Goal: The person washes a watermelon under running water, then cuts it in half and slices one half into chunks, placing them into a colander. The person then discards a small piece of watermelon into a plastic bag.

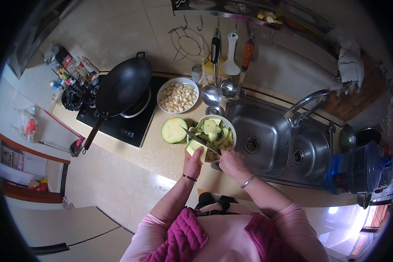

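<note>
My left hand (193,163) grips a piece of pale green gourd (196,150) at the near left rim of a white bowl (233,131). In my right hand (231,163) is a kitchen knife (201,140), its blade pointing up and left across the gourd piece. Cut chunks of gourd (213,127) fill much of the bowl. A large cut gourd section (174,130) lies on the counter, left of the bowl, with its pale face up. Behind it stands a white dish of peeled garlic cloves (178,96), as they appear.
A black wok (124,86) rests tilted on the induction cooktop (131,131), its handle over the counter's front edge. A double steel sink (258,124) with a faucet (309,101) lies right. Ladles (212,95) hang behind the bowl. A blue water jug (353,168) is far right.
</note>
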### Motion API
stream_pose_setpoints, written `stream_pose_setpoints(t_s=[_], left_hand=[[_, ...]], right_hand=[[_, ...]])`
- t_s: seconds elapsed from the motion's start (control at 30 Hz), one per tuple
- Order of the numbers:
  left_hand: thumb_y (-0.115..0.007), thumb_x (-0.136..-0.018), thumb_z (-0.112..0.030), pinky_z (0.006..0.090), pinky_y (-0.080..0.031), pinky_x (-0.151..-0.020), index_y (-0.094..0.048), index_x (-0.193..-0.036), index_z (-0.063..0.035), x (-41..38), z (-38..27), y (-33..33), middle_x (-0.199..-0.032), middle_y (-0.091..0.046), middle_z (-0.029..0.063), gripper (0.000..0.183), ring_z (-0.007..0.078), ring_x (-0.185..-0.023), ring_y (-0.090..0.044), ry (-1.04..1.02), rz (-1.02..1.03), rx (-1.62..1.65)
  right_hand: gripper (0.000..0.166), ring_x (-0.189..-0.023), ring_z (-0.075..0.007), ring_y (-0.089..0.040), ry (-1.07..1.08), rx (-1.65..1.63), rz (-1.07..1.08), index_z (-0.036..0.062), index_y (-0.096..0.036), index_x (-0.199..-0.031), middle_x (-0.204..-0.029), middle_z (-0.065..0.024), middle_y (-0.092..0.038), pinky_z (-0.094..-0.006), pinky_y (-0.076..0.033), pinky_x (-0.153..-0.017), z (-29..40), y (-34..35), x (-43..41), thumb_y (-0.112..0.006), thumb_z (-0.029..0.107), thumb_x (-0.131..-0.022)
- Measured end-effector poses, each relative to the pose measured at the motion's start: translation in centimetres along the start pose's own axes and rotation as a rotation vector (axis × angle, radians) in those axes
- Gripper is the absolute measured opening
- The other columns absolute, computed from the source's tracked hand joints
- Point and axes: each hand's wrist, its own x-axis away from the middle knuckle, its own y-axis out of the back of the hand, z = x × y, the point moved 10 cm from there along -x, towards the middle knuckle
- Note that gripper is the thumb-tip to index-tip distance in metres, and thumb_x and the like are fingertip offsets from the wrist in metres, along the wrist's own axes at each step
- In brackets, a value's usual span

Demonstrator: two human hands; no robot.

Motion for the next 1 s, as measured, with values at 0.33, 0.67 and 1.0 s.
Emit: stream_pose_setpoints(t_s=[0.33, 0.67, 1.0], left_hand=[[-0.058, -0.083, -0.021, 0.0307, -0.046, -0.080, -0.039, -0.121, -0.0065, -0.2, 1.9, 1.9, -0.112, -0.050, 0.0097, 0.044, 0.0201, -0.098, -0.051, 0.208, -0.004, 0.159], [-0.059, -0.081, -0.023, 0.0326, -0.048, -0.080, -0.039, -0.125, -0.0055, 1.3, 2.8, 2.7, -0.118, -0.049, 0.0143, 0.052, 0.0291, -0.103, -0.051, 0.431, 0.090, 0.518], [-0.063, -0.081, -0.020, 0.0296, -0.048, -0.072, -0.053, -0.112, -0.0080, 0.2, 3.4, 3.7, -0.096, -0.061, 0.0034, 0.035, 0.0141, -0.085, -0.057, 0.339, 0.226, 0.254]], right_hand=[[0.026, -0.072, -0.0328, -0.062, -0.132, -0.224, 0.159, -0.0030, -0.059, -0.084, -0.075, -0.0201, -0.062, -0.0413, -0.048, -0.067, -1.6, -2.5, -1.3, -0.055, 0.023, -0.083], [0.027, -0.048, -0.0213, -0.058, -0.341, -0.512, 0.310, -0.0060, -0.054, -0.085, -0.062, -0.0140, -0.058, -0.0327, -0.046, -0.046, -5.2, -3.7, -1.6, -0.059, 0.020, -0.081], [0.037, -0.072, -0.0316, -0.062, 0.347, 0.045, -0.015, 0.0139, -0.057, -0.113, -0.083, -0.0134, -0.064, -0.0464, -0.046, -0.064, 2.2, 1.5, 1.5, -0.048, 0.011, -0.077]])
